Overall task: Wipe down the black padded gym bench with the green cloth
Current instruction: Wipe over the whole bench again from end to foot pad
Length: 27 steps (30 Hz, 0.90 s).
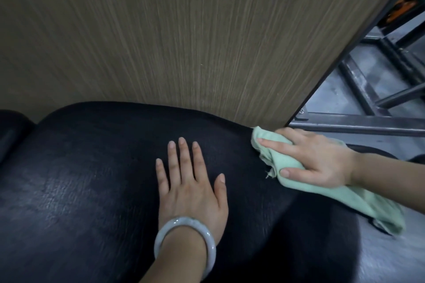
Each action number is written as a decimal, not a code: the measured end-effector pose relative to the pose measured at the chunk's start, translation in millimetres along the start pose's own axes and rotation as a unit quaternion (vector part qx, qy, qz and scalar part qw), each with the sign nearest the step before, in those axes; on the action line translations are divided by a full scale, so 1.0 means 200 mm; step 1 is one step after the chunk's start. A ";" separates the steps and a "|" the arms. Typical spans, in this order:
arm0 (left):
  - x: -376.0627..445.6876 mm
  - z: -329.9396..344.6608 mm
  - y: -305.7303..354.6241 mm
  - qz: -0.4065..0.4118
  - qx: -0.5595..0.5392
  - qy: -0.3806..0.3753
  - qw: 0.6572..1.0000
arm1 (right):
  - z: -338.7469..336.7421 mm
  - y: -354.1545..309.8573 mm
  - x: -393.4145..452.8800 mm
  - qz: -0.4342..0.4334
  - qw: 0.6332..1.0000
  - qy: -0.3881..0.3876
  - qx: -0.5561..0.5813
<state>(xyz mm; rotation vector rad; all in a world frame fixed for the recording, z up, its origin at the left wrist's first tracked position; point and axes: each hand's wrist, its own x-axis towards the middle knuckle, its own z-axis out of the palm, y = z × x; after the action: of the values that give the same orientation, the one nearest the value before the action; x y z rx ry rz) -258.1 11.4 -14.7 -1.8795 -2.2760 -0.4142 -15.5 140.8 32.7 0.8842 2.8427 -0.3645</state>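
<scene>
The black padded bench (pixel 92 179) fills the lower half of the head view, its cracked surface shining a little. My left hand (pixel 190 184) lies flat on the pad near its middle, fingers straight and spread, a pale bangle on the wrist. At the bench's far right edge my right hand (pixel 312 158) presses the pale green cloth (pixel 287 161) onto the pad, thumb and fingers curled round the bunched cloth. A loose tail of the cloth trails back under my right forearm toward the lower right.
A wood-grain panel (pixel 161 30) stands right behind the bench and fills the upper view. To the right are dark metal frame bars (pixel 358 124) on a grey floor (pixel 391 255). A second black pad (pixel 11 131) adjoins the bench at far left.
</scene>
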 end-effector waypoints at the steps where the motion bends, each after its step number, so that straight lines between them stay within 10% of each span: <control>1: 0.00 0.00 0.00 0.004 -0.002 0.001 1.000 | -0.01 0.00 0.01 -0.003 1.000 -0.007 0.000; 27: -0.11 -0.05 0.30 0.041 -0.057 -0.043 0.997 | -0.03 -0.04 0.17 -0.002 1.000 -0.007 0.025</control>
<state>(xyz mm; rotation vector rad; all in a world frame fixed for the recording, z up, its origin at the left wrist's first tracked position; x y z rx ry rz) -196.0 -2.7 -5.4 -2.0756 -2.2643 -0.4698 -48.3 155.5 32.8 0.8828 2.8348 -0.4416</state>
